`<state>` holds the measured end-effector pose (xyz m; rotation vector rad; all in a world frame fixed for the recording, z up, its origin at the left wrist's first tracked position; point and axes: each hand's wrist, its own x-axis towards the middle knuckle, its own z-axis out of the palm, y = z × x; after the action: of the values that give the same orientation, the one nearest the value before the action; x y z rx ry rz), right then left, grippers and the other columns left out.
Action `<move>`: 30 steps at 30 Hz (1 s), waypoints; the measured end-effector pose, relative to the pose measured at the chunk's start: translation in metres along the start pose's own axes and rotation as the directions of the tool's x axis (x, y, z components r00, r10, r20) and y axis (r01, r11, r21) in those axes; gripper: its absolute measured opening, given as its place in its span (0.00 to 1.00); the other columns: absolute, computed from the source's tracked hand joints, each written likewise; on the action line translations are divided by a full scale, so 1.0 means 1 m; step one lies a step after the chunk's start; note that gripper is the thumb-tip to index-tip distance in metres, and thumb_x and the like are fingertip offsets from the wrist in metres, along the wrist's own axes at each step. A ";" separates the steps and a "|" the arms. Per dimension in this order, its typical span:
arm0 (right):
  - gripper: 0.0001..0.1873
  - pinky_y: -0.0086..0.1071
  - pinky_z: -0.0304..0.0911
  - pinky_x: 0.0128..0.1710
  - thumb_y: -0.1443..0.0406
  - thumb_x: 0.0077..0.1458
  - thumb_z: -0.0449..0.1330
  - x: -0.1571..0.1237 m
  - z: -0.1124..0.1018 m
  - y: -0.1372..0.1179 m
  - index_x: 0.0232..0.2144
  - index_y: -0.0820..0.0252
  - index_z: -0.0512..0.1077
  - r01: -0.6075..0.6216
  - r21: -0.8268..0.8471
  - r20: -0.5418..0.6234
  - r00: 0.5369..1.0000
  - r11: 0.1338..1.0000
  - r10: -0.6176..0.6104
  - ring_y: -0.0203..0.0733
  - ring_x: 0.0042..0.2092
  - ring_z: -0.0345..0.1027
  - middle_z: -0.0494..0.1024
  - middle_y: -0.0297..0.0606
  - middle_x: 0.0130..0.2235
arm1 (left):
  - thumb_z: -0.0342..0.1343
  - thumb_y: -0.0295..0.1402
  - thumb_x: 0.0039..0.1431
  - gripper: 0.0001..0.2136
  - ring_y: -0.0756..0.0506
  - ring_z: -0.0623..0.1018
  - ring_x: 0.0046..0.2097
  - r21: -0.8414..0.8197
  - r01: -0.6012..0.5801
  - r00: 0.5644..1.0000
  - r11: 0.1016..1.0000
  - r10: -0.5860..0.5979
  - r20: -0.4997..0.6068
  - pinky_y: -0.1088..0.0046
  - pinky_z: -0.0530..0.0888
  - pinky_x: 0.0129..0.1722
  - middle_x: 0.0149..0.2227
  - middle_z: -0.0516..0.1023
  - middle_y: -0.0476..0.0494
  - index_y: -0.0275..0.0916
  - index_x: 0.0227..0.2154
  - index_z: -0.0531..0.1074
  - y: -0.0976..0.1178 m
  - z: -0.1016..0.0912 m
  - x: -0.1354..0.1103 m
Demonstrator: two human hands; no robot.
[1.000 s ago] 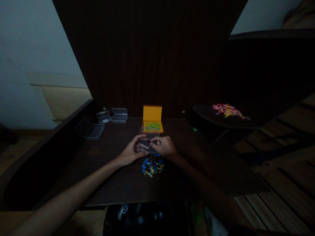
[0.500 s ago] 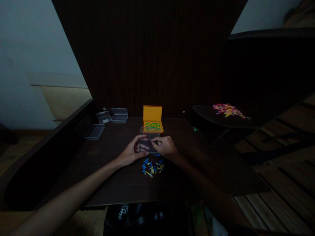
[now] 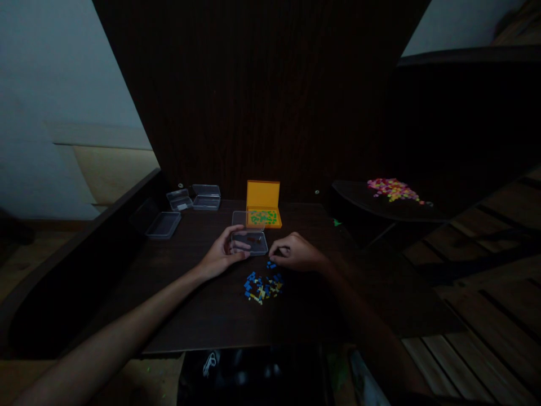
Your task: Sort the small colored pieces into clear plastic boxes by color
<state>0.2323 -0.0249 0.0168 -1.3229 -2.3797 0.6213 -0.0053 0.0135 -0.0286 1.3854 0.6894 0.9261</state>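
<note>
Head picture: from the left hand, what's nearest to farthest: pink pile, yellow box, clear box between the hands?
1. Clear box: the left hand touches it.
2. Yellow box: behind, a bit right.
3. Pink pile: on the right shelf.

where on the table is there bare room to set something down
Bare tabletop shows between the loose pieces and its front edge, and between the left hand and left-side clear case. Crowded: mid-table, with the held clear box, right hand and yellow box.

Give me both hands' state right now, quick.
Left hand: holding the open clear box.
Right hand: partly curled near small blue pieces; whether it holds anything can't be told.
</note>
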 end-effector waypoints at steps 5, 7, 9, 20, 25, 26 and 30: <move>0.08 0.25 0.51 0.28 0.61 0.50 0.62 0.000 0.000 0.001 0.31 0.58 0.78 -0.020 -0.088 0.211 0.977 0.996 0.038 0.30 0.23 0.58 0.68 0.28 0.20 | 0.66 0.27 0.44 0.31 0.49 0.77 0.41 0.011 -0.003 0.999 1.000 0.003 -0.036 0.68 0.76 0.42 0.52 0.66 0.40 0.42 0.51 0.60 0.002 -0.002 0.001; 0.08 0.25 0.52 0.31 0.60 0.50 0.63 0.002 0.004 0.002 0.32 0.57 0.78 -0.030 -0.121 0.236 0.970 0.992 0.058 0.31 0.25 0.60 0.70 0.28 0.22 | 0.66 0.27 0.44 0.30 0.49 0.77 0.41 0.016 -0.008 0.999 1.000 0.009 -0.041 0.68 0.76 0.42 0.52 0.67 0.40 0.42 0.51 0.60 0.002 -0.002 0.001; 0.07 0.26 0.52 0.32 0.61 0.50 0.63 0.003 0.008 0.002 0.31 0.57 0.78 -0.035 -0.141 0.246 0.967 0.989 0.069 0.32 0.26 0.62 0.72 0.29 0.23 | 0.65 0.28 0.44 0.30 0.49 0.77 0.41 0.022 -0.011 0.999 1.000 0.012 -0.038 0.69 0.76 0.42 0.52 0.67 0.40 0.42 0.51 0.60 0.001 -0.002 0.001; 0.06 0.25 0.52 0.30 0.63 0.50 0.63 0.006 0.011 -0.004 0.31 0.57 0.78 -0.076 -0.158 0.242 0.964 0.985 0.113 0.32 0.26 0.63 0.73 0.29 0.23 | 0.66 0.28 0.44 0.30 0.48 0.78 0.41 0.015 -0.005 1.000 1.000 0.005 -0.030 0.68 0.76 0.41 0.52 0.67 0.39 0.43 0.51 0.61 0.001 -0.002 0.001; 0.07 0.26 0.52 0.31 0.61 0.49 0.64 0.006 0.013 0.001 0.31 0.57 0.77 -0.047 -0.134 0.254 0.964 0.990 0.080 0.32 0.27 0.64 0.72 0.29 0.23 | 0.66 0.27 0.43 0.31 0.49 0.78 0.41 0.011 0.002 0.999 1.000 -0.002 -0.039 0.70 0.77 0.41 0.51 0.67 0.40 0.42 0.51 0.61 0.003 -0.001 0.000; 0.08 0.26 0.52 0.32 0.60 0.49 0.64 0.006 0.014 0.002 0.32 0.57 0.77 -0.043 -0.133 0.259 0.963 0.990 0.077 0.32 0.27 0.64 0.72 0.29 0.24 | 0.66 0.27 0.43 0.31 0.49 0.78 0.41 0.013 0.000 0.999 1.000 0.000 -0.039 0.70 0.77 0.41 0.51 0.67 0.40 0.42 0.51 0.61 0.004 0.000 0.000; 0.09 0.26 0.53 0.34 0.60 0.49 0.65 0.005 0.015 0.005 0.33 0.57 0.77 -0.033 -0.139 0.263 0.962 0.990 0.069 0.33 0.28 0.65 0.73 0.29 0.24 | 0.66 0.26 0.43 0.30 0.49 0.78 0.41 0.005 -0.010 0.999 1.000 0.010 -0.035 0.70 0.77 0.40 0.51 0.67 0.39 0.42 0.50 0.61 0.003 0.000 0.001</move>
<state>0.2255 -0.0211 0.0023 -1.4406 -2.6510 0.7064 -0.0055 0.0144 -0.0257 1.3810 0.7127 0.9591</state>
